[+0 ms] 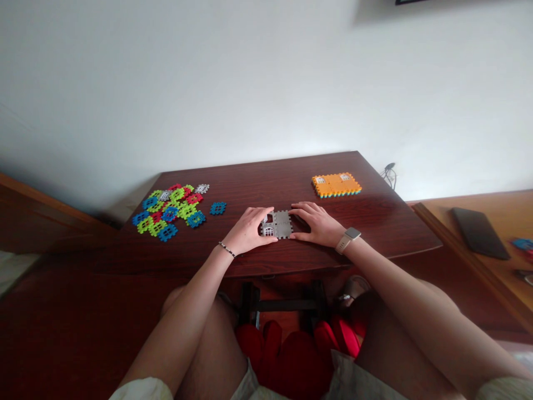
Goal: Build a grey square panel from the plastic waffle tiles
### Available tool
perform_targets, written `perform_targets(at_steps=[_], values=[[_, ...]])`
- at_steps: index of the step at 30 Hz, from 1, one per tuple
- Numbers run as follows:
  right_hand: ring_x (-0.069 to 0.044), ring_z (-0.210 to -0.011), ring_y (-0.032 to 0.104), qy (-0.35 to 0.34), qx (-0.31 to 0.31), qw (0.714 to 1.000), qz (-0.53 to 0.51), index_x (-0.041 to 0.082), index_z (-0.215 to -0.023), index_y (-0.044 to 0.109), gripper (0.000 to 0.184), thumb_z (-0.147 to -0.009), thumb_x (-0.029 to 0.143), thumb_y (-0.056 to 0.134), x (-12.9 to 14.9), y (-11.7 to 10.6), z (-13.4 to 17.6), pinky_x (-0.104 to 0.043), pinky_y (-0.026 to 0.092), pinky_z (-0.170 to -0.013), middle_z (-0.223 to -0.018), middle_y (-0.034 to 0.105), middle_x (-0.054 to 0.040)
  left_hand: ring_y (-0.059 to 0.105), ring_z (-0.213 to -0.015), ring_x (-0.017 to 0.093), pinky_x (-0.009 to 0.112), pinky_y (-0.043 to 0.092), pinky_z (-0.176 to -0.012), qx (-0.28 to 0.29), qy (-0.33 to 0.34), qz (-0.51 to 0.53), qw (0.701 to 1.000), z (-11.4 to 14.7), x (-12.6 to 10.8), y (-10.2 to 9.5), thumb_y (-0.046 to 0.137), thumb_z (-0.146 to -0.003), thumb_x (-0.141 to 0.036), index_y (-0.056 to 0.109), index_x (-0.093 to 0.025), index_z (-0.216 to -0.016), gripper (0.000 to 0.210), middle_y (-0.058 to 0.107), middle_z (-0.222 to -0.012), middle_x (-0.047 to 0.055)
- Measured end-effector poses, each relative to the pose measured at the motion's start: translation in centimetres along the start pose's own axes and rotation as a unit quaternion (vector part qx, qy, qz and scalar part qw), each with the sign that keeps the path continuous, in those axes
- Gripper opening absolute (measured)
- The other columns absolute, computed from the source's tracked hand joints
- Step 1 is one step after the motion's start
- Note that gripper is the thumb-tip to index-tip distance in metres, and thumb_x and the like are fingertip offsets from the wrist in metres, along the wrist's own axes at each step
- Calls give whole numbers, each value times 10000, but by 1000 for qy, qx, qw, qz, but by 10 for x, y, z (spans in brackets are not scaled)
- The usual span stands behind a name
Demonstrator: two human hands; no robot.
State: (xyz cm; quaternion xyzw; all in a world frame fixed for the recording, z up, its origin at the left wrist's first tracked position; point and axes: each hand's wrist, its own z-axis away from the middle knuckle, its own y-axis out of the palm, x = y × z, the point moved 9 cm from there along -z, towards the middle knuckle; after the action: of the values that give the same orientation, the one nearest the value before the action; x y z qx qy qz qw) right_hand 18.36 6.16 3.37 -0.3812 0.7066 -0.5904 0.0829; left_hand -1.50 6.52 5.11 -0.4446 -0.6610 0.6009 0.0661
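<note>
Two hands press on a grey block assembly (278, 223) at the near middle of a dark wooden desk (258, 183).

The left hand (249, 229) cups the piece's left end, fingers curled around it; the right hand (318, 222) lies nearly flat against its right edge, not clenched. The notched plastic squares look light and stiff, probably best gripped by their toothed edges, since joints may pop apart under twisting. A loose pile of coloured tiles (172, 211) sits well apart to the left, an orange slab (336, 184) to the far right. No brand or writing is legible anywhere.
</note>
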Motion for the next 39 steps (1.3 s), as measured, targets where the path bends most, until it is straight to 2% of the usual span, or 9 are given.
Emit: perform_targets(at_steps=[12,18,27,39], values=[[-431,-1510,507,-5,-3,1000,2,265,-1520,616,719,-965,708,731,0,0,0,-690,465,-1224,-1610,589,-173,604,-1367,353,539,509,-1203,-28,-32,30,999,3,6,-1,989,-754,-357,505,-262,-1420,828,639,-1431,122],[-434,-1509,507,-3,-4,1000,-2,267,-1523,618,723,-964,711,729,0,0,0,-693,469,-1218,-1614,585,-175,600,-1348,355,544,522,-1177,-15,-30,18,999,2,4,-1,977,-781,-357,538,-260,-1398,764,660,-1408,113],[-438,-1510,503,1,2,1000,-6,273,-1532,617,723,-961,701,737,0,0,-1,-699,459,-1223,-1616,585,-173,582,-1378,344,556,481,-1235,-13,13,5,1000,1,-1,-1,927,-851,-395,619,-243,-1421,666,650,-1481,120],[-433,-1510,504,1,1,1000,-6,273,-1524,619,723,-962,715,727,1,0,-1,-695,461,-1222,-1613,587,-173,578,-1384,341,573,484,-1240,-5,12,-2,1000,2,-2,-1,915,-868,-403,685,-265,-1373,571,649,-1482,113]])
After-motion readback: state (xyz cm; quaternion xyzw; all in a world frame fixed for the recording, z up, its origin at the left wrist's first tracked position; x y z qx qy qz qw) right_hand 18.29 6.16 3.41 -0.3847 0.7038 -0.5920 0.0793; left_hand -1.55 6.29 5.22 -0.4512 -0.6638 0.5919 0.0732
